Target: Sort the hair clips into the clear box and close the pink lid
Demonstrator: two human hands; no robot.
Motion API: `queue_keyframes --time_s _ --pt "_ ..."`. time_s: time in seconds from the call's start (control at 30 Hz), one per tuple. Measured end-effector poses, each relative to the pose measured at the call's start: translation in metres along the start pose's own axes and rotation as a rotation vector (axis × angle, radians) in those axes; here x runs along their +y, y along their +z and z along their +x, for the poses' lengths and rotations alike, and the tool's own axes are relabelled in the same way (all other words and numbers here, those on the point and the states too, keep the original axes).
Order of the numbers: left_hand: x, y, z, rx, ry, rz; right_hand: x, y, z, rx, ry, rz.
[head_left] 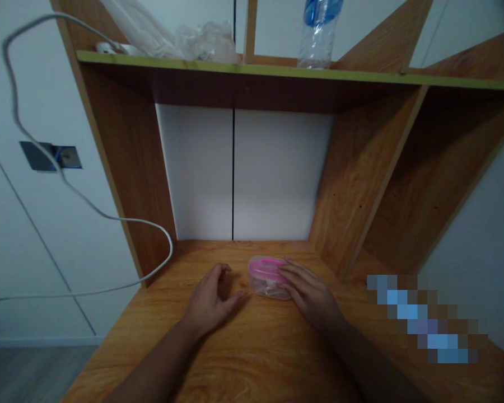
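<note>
A small clear plastic container (pixel 270 286) with a pink lid (pixel 267 271) stands on the wooden desk. Something pale shows dimly through its side, too unclear to name. My right hand (pixel 313 291) grips the container from the right, fingers over the lid's edge and thumb against the near side. To the left, my left hand (pixel 212 299) rests at the desk with fingers curved and thumb apart. It holds nothing, and a narrow gap separates it from the container.
Behind the desk (pixel 235 358) rises a wooden shelf (pixel 252 68) bearing a plastic bottle (pixel 319 39) and crumpled clear plastic (pixel 205 42). A white cable (pixel 109 216) loops down at the left past a wall socket (pixel 69 157). A blurred-out patch (pixel 418 319) covers something at right.
</note>
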State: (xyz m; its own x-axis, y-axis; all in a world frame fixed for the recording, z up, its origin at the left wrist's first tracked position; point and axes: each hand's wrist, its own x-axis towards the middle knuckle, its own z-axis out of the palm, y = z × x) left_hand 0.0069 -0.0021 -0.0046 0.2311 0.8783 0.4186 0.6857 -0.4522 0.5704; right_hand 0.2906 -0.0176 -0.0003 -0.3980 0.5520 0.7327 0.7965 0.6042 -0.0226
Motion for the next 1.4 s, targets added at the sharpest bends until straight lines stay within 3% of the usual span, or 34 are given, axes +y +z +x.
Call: queue_keyframes --time_s 0.07,0.13,0.27,0.5,0.83,0.97,1.1,1.27,1.4 --pt "0.0 0.003 -0.002 0.02 0.075 -0.298 -0.014 0.002 0.003 0.002 -0.052 0.116" --pt "0.001 0.005 -0.005 -0.045 0.124 -0.542 -0.025 0.002 0.006 0.025 -0.078 0.23" --pt "0.003 0.008 -0.008 -0.15 0.154 -0.724 -0.036 0.001 0.009 0.006 -0.087 0.332" --pt "0.012 0.005 -0.007 -0.1 0.203 -0.498 -0.048 -0.008 0.009 -0.133 -0.013 0.34" --pt "0.013 0.004 -0.007 -0.067 0.261 -0.224 -0.047 -0.001 0.01 -0.141 -0.065 0.12" --pt "0.013 0.005 -0.004 -0.057 0.267 -0.165 -0.048 0.005 0.007 -0.126 0.025 0.171" --pt "0.015 0.007 -0.006 -0.072 0.254 -0.11 -0.047 0.007 0.004 -0.217 0.154 0.276" --pt "0.016 0.007 -0.01 -0.098 0.26 -0.076 -0.044 0.003 0.002 -0.311 0.155 0.344" --pt "0.021 0.002 -0.012 -0.126 0.255 -0.093 -0.048 0.002 0.003 -0.293 0.151 0.358"
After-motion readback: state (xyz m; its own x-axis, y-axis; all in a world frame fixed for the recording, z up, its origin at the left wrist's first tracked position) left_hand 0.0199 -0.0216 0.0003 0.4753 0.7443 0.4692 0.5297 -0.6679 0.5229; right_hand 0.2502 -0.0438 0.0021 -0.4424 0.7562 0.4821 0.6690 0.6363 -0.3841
